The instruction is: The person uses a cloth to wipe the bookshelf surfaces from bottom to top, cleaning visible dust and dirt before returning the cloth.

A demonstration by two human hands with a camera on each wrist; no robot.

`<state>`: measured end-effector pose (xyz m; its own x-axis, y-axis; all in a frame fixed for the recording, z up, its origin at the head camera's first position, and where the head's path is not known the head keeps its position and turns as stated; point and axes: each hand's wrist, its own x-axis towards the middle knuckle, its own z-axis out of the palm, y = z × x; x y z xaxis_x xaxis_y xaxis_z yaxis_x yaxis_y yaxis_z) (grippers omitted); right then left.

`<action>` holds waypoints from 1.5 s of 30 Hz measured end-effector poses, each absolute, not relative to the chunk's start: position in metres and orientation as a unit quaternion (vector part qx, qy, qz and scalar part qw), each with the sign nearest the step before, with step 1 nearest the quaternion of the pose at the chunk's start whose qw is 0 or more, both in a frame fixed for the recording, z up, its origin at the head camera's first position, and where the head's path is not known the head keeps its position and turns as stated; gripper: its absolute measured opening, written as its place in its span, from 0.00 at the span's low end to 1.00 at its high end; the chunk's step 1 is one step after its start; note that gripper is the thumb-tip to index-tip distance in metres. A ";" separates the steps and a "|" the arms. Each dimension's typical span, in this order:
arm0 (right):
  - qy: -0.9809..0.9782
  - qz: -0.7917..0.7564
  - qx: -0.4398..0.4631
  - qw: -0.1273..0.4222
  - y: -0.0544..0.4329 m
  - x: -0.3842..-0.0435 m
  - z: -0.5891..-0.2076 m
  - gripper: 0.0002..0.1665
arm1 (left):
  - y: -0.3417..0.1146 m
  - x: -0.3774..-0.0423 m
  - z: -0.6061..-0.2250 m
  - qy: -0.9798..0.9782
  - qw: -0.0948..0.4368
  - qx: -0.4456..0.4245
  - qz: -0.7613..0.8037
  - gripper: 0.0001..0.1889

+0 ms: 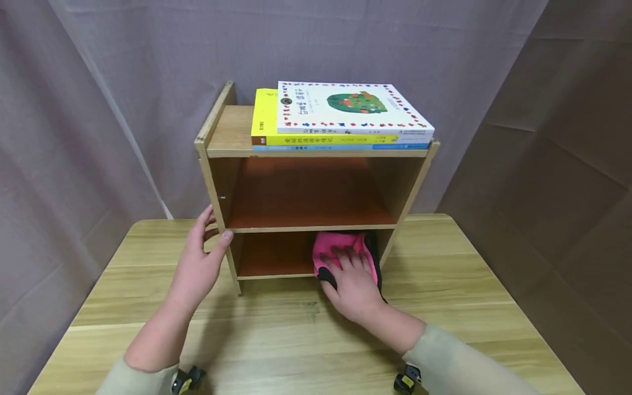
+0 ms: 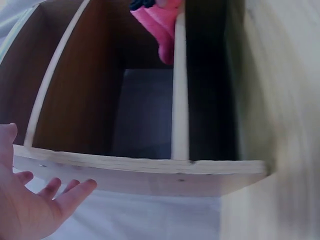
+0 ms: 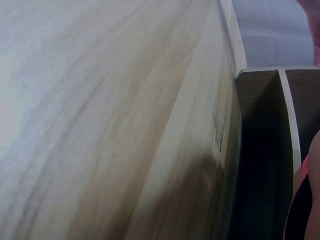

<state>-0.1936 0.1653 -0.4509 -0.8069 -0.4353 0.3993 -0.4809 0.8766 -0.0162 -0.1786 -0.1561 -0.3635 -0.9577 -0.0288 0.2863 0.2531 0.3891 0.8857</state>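
A small wooden shelf unit (image 1: 316, 225) stands on the table. My right hand (image 1: 353, 285) lies with spread fingers over a pink cloth item with black trim (image 1: 340, 241), at the right end of the lower compartment. In the left wrist view, part of the pink cloth (image 2: 159, 25) hangs over a shelf board. The right wrist view catches only a sliver of that hand and its black trim. My left hand (image 1: 199, 258) is at the unit's left side panel, thumb at the front edge and loose fingers along the outer face. It holds nothing.
Several books (image 1: 353, 112) lie stacked on top of the unit, a white-covered one uppermost, above a yellow and a blue one. The wooden table (image 1: 266, 340) extends around the unit. Grey curtain (image 1: 148, 109) hangs behind, and brown fabric (image 1: 558, 164) at the right.
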 end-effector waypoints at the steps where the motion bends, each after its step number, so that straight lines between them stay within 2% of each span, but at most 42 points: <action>1: -0.949 0.059 0.241 0.194 0.164 -0.194 -0.450 0.29 | -0.156 -0.179 -0.359 -0.820 0.136 -0.075 -0.550 0.37; 25: -0.948 0.048 0.249 0.192 0.136 -0.198 -0.452 0.29 | -0.146 -0.181 -0.250 -0.774 0.259 -0.115 -0.567 0.30; 30: -0.948 0.053 0.251 0.190 0.128 -0.197 -0.453 0.29 | -0.145 -0.186 -0.231 -0.781 0.260 -0.115 -0.555 0.28; 35: -0.947 0.054 0.254 0.189 0.122 -0.197 -0.454 0.29 | -0.146 -0.192 -0.223 -0.806 0.259 -0.095 -0.523 0.24; 45: -0.946 0.045 0.256 0.194 0.112 -0.197 -0.456 0.30 | -0.147 -0.197 -0.225 -0.815 0.268 -0.085 -0.507 0.24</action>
